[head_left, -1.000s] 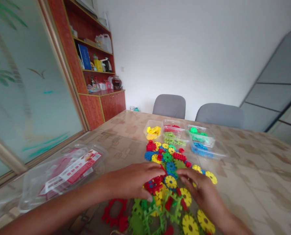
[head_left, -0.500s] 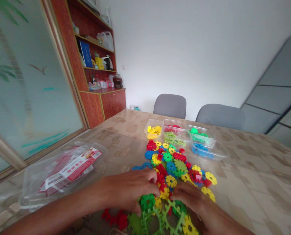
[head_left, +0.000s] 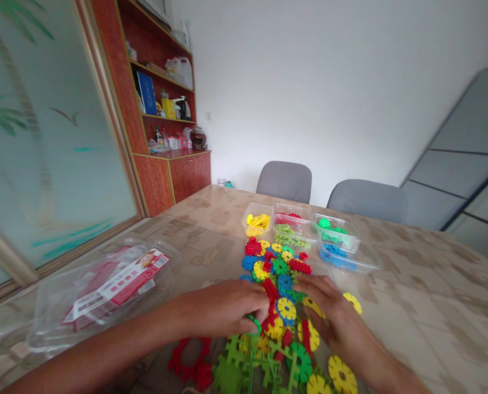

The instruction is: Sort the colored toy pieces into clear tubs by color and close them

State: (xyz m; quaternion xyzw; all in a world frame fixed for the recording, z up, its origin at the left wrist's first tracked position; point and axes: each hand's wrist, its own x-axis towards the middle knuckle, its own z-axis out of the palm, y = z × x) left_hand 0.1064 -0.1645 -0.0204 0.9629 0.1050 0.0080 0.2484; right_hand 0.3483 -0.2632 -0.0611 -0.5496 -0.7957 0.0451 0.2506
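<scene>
Over the left side of a loose pile of notched plastic building pieces, my left hand [head_left: 244, 306] pinches a green notched disc [head_left: 255, 325], seen edge-on between thumb and fingers. My right hand [head_left: 323, 301] lies across the pile's right side with fingers stretched and thumb apart, nothing visibly gripped; what lies beneath its palm is hidden. Between the hands are a yellow disc [head_left: 286, 309] and a red bar [head_left: 270, 290]. Nearest me sit lime-green square-toothed pieces [head_left: 231, 372], a red toothed ring [head_left: 188, 358], a green disc [head_left: 300, 361] and a yellow disc [head_left: 342, 375].
Behind the pile stand clear tubs of sorted pieces: yellow [head_left: 258, 223], red and lime [head_left: 291, 235], green [head_left: 332, 231] and blue [head_left: 340, 257]. At the left lies clear plastic packaging [head_left: 46, 323] with a printed card [head_left: 120, 287]. Two grey chairs [head_left: 285, 180] stand beyond the table.
My left hand has risen slightly and now pinches the green disc. My right hand has moved up and forward over the pile, uncovering green and yellow discs near me.
</scene>
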